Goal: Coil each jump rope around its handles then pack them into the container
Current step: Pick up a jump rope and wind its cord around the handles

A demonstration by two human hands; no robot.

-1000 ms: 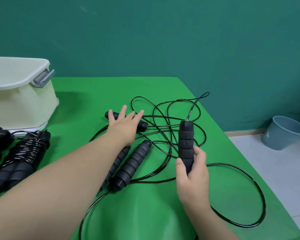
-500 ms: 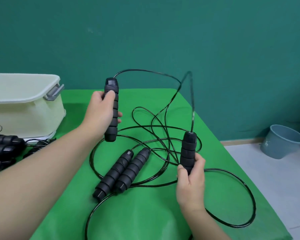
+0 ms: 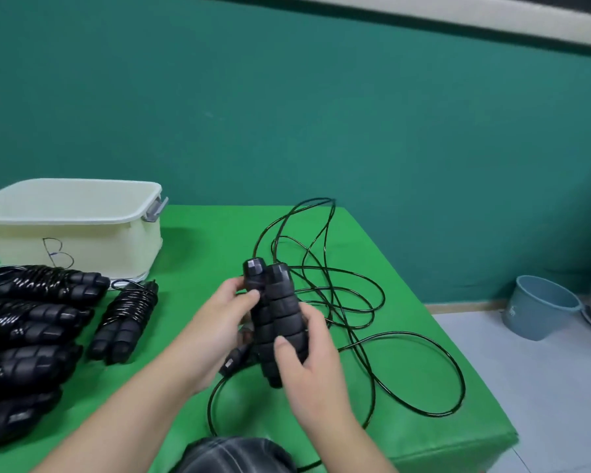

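Note:
Two black ribbed jump-rope handles (image 3: 277,312) stand side by side, upright, above the green table. My left hand (image 3: 219,322) grips the left handle near its top. My right hand (image 3: 307,367) holds the right handle's lower half. Their thin black rope (image 3: 338,302) lies in loose tangled loops on the table behind and to the right. Another pair of handles (image 3: 234,361) lies on the table, mostly hidden under my hands. A cream plastic container (image 3: 75,240) marked "B" stands at the back left.
Several coiled jump ropes (image 3: 31,322) lie in a row at the left, one more bundle (image 3: 125,322) beside them. The table's right edge (image 3: 458,353) drops to a tiled floor with a blue bucket (image 3: 539,307). A teal wall stands behind.
My hands have brought the two handles together side by side in front of me. The view has tilted up and shifted left, showing more coiled ropes.

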